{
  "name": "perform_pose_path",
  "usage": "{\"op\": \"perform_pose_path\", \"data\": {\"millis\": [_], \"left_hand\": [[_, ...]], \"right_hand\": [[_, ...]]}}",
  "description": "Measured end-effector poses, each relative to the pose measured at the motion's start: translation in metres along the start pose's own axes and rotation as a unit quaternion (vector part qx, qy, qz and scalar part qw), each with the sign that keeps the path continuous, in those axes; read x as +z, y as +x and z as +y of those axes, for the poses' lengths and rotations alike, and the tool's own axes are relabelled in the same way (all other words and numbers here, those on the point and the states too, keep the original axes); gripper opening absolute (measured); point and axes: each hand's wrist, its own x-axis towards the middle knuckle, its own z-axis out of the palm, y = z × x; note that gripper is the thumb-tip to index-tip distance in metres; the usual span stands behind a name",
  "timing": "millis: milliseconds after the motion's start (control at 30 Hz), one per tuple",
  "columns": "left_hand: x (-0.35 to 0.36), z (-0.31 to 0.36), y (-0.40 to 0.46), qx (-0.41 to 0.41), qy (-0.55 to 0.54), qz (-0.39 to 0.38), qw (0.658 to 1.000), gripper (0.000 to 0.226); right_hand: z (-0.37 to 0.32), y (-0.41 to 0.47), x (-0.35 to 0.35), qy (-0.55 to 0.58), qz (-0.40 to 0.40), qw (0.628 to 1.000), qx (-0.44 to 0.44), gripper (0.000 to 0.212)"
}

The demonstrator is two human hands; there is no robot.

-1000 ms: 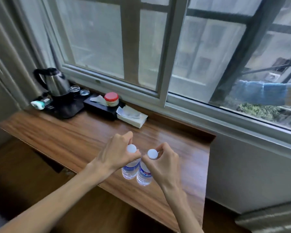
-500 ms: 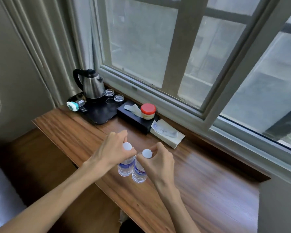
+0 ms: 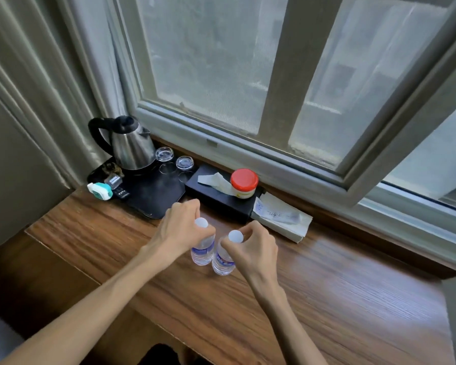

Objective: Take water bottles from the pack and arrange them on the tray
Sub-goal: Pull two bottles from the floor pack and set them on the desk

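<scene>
Gripping two upright water bottles by their necks: left hand (image 3: 181, 227) pinches the left bottle (image 3: 202, 248), right hand (image 3: 253, 248) the right bottle (image 3: 223, 259), side by side above the wooden counter (image 3: 327, 299), near the black tray (image 3: 153, 191).

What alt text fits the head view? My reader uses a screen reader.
Two bare hands, left hand and right hand, each grip a water bottle by the neck over a wooden desk, just short of a black tray holding a kettle.
</scene>
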Motion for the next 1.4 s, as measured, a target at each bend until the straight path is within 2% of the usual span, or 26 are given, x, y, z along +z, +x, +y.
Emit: {"op": "perform_pose_path", "data": {"millis": [100, 333, 500, 833, 1100, 1400], "left_hand": [[-0.002, -0.009, 0.022, -0.002, -0.01, -0.022, 1.0, 0.034], [-0.009, -0.017, 0.069, 0.056, -0.005, -0.069, 0.996, 0.033], [-0.013, -0.021, 0.098, 0.085, -0.01, -0.085, 0.993, 0.028], [-0.017, -0.024, 0.14, 0.11, -0.01, -0.113, 0.987, 0.03], [-0.02, -0.028, 0.154, 0.124, 0.0, -0.119, 0.985, 0.032], [-0.018, -0.039, 0.16, 0.12, -0.029, -0.124, 0.985, 0.04]], "right_hand": [[-0.007, 0.012, 0.017, -0.001, 0.016, 0.999, 0.027, 0.023], [-0.027, 0.048, 0.046, -0.008, 0.067, 0.995, 0.072, 0.026], [-0.046, 0.07, 0.062, -0.018, 0.086, 0.993, 0.078, 0.032], [-0.072, 0.098, 0.069, -0.059, 0.113, 0.989, 0.069, 0.027], [-0.078, 0.112, 0.073, -0.075, 0.097, 0.991, 0.06, 0.037], [-0.078, 0.116, 0.075, -0.096, 0.073, 0.99, 0.075, 0.037]]}}
